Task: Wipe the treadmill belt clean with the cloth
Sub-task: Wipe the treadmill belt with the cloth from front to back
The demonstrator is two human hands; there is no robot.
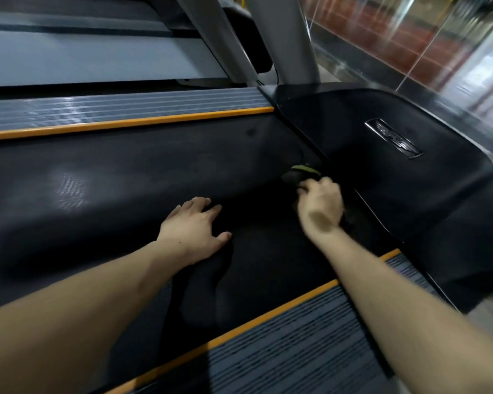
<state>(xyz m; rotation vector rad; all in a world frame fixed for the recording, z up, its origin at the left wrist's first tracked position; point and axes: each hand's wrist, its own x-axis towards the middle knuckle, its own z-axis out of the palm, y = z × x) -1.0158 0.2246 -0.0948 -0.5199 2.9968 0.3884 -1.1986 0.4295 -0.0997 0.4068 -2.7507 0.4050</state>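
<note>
The treadmill belt is dark, finely ribbed, with a dull sheen, running between orange-edged side rails. The cloth is a dark bunched wad with a yellow-green edge, lying on the belt against the black motor cover. My right hand grips it, fingers curled over its near side. My left hand lies flat on the belt, fingers spread, well apart from the cloth.

A glass panel at upper right shows blurred red wall tiles; a grey metal post rises beside it.
</note>
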